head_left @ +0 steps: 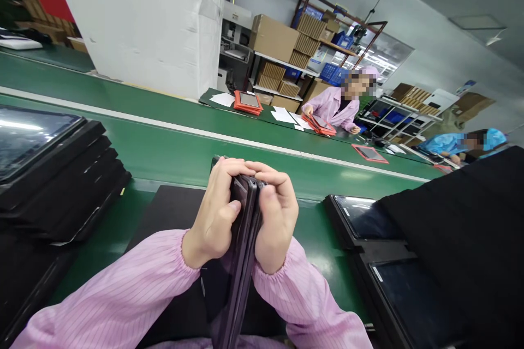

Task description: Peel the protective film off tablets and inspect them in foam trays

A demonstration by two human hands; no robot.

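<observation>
Both my hands grip a dark tablet in a black case (239,262), held on edge over a black mat (167,212) on the green bench. My left hand (215,212) wraps its fingers over the top left corner, thumb pressed on the case's side. My right hand (276,215) clasps the top right corner, fingers curled over the edge. Pink sleeves cover both my forearms.
A stack of black-cased tablets (53,174) stands at left. More tablets (364,218) and a black cloth (462,218) lie at right. A green conveyor belt (164,120) runs across. Beyond it a person in pink (333,109) handles orange cases (248,102); another person in blue (462,144) sits farther right.
</observation>
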